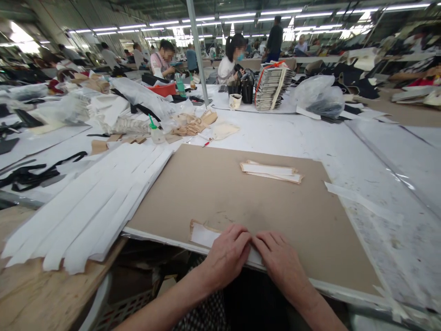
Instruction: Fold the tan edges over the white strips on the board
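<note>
My left hand and my right hand lie side by side at the near edge of a brown cardboard board. Both press with curled fingers on a white strip with tan edging that lies flat on the board. The strip's left end shows; its right part is hidden under my hands. A small stack of similar finished strips rests farther back on the board, out of reach of both hands.
Long white paper strips fan out left of the board. A glue bottle with a green tip, tan pieces and a loose white strip lie on the table. Other people sit working at the far end.
</note>
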Tool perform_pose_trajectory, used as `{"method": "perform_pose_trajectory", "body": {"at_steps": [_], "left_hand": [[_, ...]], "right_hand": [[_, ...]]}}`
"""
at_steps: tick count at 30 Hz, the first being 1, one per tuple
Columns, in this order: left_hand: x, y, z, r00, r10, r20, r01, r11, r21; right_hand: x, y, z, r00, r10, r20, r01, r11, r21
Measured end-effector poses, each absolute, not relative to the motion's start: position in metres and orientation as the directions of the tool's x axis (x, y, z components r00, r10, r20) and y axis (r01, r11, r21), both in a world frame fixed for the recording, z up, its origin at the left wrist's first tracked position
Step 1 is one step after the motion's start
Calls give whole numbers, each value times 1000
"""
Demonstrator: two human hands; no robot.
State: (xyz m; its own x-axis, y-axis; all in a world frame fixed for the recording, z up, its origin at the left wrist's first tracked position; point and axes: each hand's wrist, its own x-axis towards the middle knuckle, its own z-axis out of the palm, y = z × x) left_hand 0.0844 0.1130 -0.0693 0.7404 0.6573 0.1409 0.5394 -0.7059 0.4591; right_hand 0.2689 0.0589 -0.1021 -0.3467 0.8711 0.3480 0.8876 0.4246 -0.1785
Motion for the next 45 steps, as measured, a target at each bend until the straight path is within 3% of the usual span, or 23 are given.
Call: {"method": "perform_pose_trajectory", "body": {"at_steps": [3,7,15,22,33,36,45], "left_hand": [[91,117,-75,721,678,144,503,-654,565],[89,121,-75,735,668,118,489,-642,591],[105,129,-61,800,599,46,499,-705,504],[122,135,-65,795,606,21,529,-710,464],[115,137,-73,842,526,124,399,-760,513],[111,137,-75,874,461,155,350,-817,459],[101,130,-72,961,245,126,237,-968,81]], "right_hand": [[272,52,-106,-189,892,410,901,323,-289],[273,30,-110,68,878,474,880,172,-444],[256,8,-114,59,839,540,936,142,-322],[252,6,-113,136,837,529,943,55,-328],[247,4,-113,199,835,513,928,8,-373],[247,3,-113,186,835,518,934,14,-357],[254,4,-118,190,771,608,922,73,-380]]}}
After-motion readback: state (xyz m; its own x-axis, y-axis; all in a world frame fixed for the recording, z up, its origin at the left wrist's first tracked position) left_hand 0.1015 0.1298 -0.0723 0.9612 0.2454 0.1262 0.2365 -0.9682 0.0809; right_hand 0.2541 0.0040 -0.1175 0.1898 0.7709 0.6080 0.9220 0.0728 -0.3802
